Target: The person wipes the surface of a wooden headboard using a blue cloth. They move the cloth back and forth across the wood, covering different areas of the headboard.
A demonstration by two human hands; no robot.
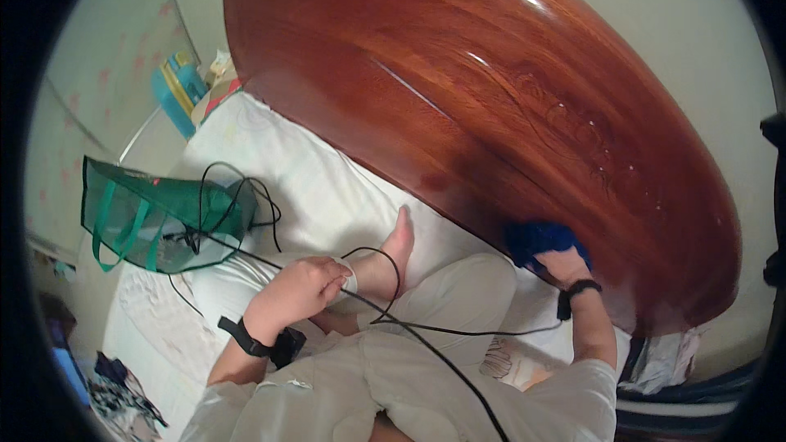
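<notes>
My right hand (564, 263) presses a dark blue cloth (540, 239) against the lower part of a glossy red-brown wooden headboard (417, 86). The fingers are partly hidden in the cloth's folds. My left hand (307, 287) rests over my lower leg by the white trouser cuff (349, 276), fingers curled together. A black cable (424, 344) runs up to that hand and comes out on its other side towards a green bag (212, 202). Whether the fingers grip the cable or the cuff is not visible. Both wrists wear black straps; a thin cable meets the right one.
I sit cross-legged on a bed with a white sheet (295, 153). Looped cable lies over the green mesh-sided bag. A blue and yellow item (179, 95) stands beyond the bed's corner. Patterned fabric (126, 402) lies at lower left, and folded cloths (660, 359) sit beside the headboard's right end.
</notes>
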